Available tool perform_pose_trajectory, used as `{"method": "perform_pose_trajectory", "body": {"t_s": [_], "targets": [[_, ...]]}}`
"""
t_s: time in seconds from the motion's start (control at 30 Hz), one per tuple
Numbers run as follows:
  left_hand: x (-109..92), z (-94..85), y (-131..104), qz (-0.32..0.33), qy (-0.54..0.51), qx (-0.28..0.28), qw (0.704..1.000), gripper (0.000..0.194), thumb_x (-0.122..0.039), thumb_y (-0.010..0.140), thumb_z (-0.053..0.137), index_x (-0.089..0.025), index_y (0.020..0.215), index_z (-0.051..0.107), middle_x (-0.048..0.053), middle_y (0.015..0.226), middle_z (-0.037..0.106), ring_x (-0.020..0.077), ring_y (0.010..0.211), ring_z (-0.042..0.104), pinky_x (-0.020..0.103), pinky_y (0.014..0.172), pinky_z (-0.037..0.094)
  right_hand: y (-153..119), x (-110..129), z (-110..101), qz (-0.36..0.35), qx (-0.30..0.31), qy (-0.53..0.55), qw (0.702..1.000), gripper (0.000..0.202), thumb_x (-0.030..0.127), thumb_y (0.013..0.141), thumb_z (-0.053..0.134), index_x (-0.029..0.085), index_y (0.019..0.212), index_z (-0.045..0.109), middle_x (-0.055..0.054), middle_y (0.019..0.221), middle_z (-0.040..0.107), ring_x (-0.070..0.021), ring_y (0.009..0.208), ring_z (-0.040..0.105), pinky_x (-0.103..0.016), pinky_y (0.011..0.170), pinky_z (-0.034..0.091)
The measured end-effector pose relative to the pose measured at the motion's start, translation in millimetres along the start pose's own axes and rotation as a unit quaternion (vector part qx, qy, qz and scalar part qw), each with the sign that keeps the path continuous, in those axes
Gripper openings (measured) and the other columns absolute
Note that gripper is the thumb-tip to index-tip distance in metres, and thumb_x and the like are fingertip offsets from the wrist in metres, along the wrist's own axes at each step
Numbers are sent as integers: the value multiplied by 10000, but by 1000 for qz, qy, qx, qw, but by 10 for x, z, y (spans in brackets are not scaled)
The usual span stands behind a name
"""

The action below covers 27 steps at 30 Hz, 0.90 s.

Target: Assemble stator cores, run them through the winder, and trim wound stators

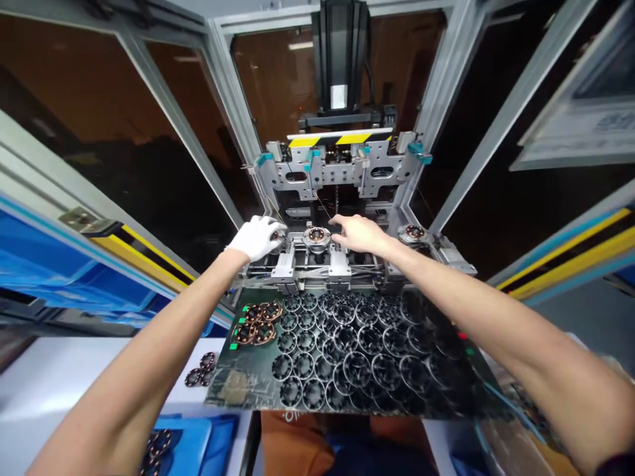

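Head view showed the bare right hand, fingers half bent, just beside the middle copper-wound ring, which sat in its fixture between both hands; being round, the ring had no long axis. The gloved left hand stood farther from it, loosely curled over another ring (mostly hidden). Whether either hand gripped anything could not be told. Writing on the upper-right panel seemed too blurred to read.

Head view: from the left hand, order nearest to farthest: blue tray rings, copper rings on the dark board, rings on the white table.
1. Copper rings, left end of dark board.
2. Table rings, white table, left of board.
3. Tray rings, blue tray, lower left.
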<state>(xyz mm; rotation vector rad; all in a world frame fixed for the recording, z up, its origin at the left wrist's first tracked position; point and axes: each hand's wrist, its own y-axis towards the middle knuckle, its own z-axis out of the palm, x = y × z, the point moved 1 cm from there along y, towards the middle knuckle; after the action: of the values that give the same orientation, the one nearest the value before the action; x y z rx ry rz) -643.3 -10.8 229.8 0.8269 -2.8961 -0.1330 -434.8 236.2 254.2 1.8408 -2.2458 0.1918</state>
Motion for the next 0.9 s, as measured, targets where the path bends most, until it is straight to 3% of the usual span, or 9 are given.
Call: {"method": "perform_pose_trajectory", "body": {"t_s": [0.1, 0.2, 0.43, 0.5, 0.6, 0.73, 0.8, 0.9], "targets": [[36, 206, 160, 12, 3, 22, 1000, 351, -369, 1114, 708, -215, 1415, 802, 144, 1503, 730, 357, 1384, 660, 555, 1161, 574, 361, 53, 220, 32, 30, -48, 998, 400, 463, 1146, 786, 181, 1427, 748, -126, 1424, 767, -300, 1262, 774, -554, 1120, 668], [62, 301, 185, 14, -1, 22, 1000, 318, -415, 1114, 749, -184, 1330, 783, 126, 1451, 734, 328, 1376, 675, 568, 1175, 577, 444, 63, 313, 44, 45, -76, 995, 362, 450, 1144, 792, 178, 1382, 761, -119, 1407, 767, -296, 1257, 770, -542, 1110, 674], [195, 258, 127, 19, -35, 13, 999, 248, -373, 1136, 701, -183, 1252, 812, 112, 1418, 759, 309, 1378, 668, 536, 1207, 555, 453, 56, 353, 63, 53, -102, 991, 369, 449, 1147, 787, 178, 1395, 755, -120, 1401, 768, -294, 1245, 774, -537, 1098, 679], [276, 205, 85, 3, -44, 6, 999, 313, -394, 1144, 657, -197, 1325, 821, 119, 1444, 754, 311, 1368, 651, 492, 1213, 538, 431, 63, 325, 54, 58, -101, 992, 344, 439, 1145, 793, 173, 1362, 766, -112, 1374, 777, -288, 1229, 778, -529, 1090, 682], [402, 146, 34, -18, -46, 17, 999, 521, -561, 1079, 723, -211, 1458, 803, 141, 1465, 744, 343, 1334, 641, 470, 1199, 532, 398, 121, 183, 29, 51, -94, 994, 320, 435, 1148, 786, 172, 1330, 775, -107, 1345, 785, -288, 1233, 776, -535, 1106, 671], [491, 179, 104, -18, -27, 63, 997, 669, -702, 895, 890, -194, 1329, 880, 186, 1610, 663, 444, 1454, 558, 530, 1227, 506, 481, 269, -35, -17, 37, -76, 996, 342, 437, 1162, 757, 187, 1395, 759, -106, 1383, 777, -304, 1294, 755, -569, 1168, 633], [482, 251, 206, -18, -23, 89, 996, 704, -756, 848, 913, -165, 1232, 905, 216, 1596, 660, 483, 1485, 531, 559, 1229, 503, 595, 342, -24, -21, 64, -73, 995, 363, 435, 1140, 793, 184, 1400, 759, -107, 1387, 777, -302, 1272, 764, -556, 1143, 650], [405, 366, 369, -29, -33, 106, 993, 847, -854, 787, 915, -130, 1225, 895, 257, 1459, 709, 496, 1442, 583, 592, 1221, 519, 796, 431, 165, -1, 119, -78, 990, 350, 437, 1122, 826, 171, 1344, 773, -107, 1342, 787, -273, 1169, 791, -490, 1035, 701]]}}
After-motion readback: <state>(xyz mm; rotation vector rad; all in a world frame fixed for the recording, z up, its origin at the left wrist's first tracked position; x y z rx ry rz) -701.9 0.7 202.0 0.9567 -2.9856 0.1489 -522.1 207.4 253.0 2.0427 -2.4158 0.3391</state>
